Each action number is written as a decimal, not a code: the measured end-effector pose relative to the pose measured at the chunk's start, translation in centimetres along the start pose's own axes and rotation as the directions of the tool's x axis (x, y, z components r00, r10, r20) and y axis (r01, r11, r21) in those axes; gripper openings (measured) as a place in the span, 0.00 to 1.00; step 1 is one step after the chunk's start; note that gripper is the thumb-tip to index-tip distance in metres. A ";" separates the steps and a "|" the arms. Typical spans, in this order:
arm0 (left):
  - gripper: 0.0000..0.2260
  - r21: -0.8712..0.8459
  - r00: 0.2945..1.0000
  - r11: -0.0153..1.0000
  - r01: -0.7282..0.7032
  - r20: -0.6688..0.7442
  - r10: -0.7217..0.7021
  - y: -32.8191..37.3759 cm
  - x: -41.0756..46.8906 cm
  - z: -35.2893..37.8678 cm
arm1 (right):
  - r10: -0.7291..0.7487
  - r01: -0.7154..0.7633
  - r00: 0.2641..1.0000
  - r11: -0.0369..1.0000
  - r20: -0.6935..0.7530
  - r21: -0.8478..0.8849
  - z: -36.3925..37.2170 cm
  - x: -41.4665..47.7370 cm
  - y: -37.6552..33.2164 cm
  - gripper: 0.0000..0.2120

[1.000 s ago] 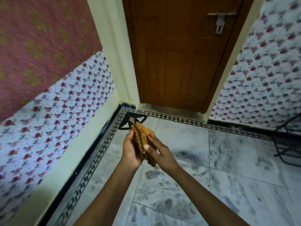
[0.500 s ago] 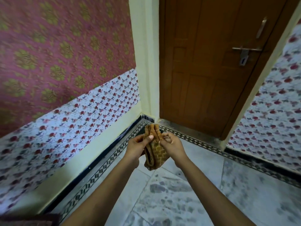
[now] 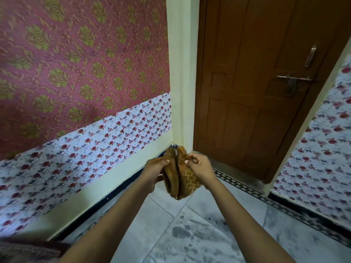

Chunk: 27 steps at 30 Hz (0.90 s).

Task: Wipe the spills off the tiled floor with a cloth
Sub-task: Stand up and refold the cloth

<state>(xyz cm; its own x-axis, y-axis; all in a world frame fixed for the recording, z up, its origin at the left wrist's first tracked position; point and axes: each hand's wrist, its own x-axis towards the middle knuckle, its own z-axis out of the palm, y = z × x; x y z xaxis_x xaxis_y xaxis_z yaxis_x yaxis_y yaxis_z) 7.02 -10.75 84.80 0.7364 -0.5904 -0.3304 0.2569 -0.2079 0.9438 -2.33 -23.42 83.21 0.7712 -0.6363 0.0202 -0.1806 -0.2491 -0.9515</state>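
Both hands held the cloth (image 3: 179, 175) up in the air, well clear of the floor. The left hand (image 3: 154, 172) was clenched on one fold of it, thumb over the top edge and the other fingers hidden behind the fabric. The right hand (image 3: 199, 168) pinched the other fold, fingertips curled into the patterned side. Between them the brown and gold cloth hung doubled, its two folds pressed side by side and tapering to a point below the hands. Held like that, it looked to be in the middle of being folded or bunched into a pad thick enough to wipe with, though that was a judgement, not something shown.

Both forearms reached forward from the bottom of the view, meeting in front of the room's corner. Below them lay the tiled floor (image 3: 199, 236), pale marble-look tiles with dark grey blotches; whether those were spills or the tile's own pattern could not be told. A patterned black border strip (image 3: 247, 188) ran along the floor's edge. Behind the cloth stood a cream pillar (image 3: 182, 73), with a closed brown door (image 3: 256, 82) to its right and flowered wallpaper (image 3: 85, 63) to its left. No wiping had begun.
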 end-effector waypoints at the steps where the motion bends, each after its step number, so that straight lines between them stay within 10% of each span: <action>1: 0.09 0.037 0.999 0.999 -0.005 -0.040 0.007 0.2 0.2 -0.2 | -0.029 0.030 0.999 0.998 0.015 -0.053 -0.3 0.2 -0.2 0.09; 5: 0.31 0.366 1.000 0.930 -0.024 0.001 0.025 0.6 1.5 -1.6 | -0.150 0.170 0.982 0.965 0.112 -0.201 -1.7 1.5 -1.7 0.12; 8: 0.45 0.800 0.976 0.582 -0.148 0.024 0.215 1.8 2.4 -2.4 | -0.199 0.237 0.965 0.939 0.169 -0.249 -2.1 2.8 -3.2 0.11; 12: 0.28 0.489 0.890 0.750 -0.446 0.328 0.315 4.6 2.7 -2.6 | -0.243 0.317 0.937 0.894 0.250 -0.317 -1.3 4.1 -5.0 0.10; 16: 0.04 0.349 0.875 0.809 -0.473 0.294 0.384 5.1 3.6 -3.8 | -0.213 0.226 0.973 0.955 0.084 -0.191 -0.7 4.6 -6.2 0.10; 27: 0.11 0.210 0.897 0.873 -0.439 0.158 0.413 7.5 4.5 -5.1 | -0.106 0.161 0.969 0.957 0.223 -0.241 -1.6 6.3 -7.2 0.08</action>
<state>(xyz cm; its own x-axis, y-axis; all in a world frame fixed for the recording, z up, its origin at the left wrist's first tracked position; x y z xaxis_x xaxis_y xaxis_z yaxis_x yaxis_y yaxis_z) 15.39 -11.00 90.43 0.6675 -0.7388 0.0934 -0.2308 -0.0860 0.9692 2.84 -26.79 90.65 0.9025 -0.4275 0.0526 -0.1963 -0.5168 -0.8333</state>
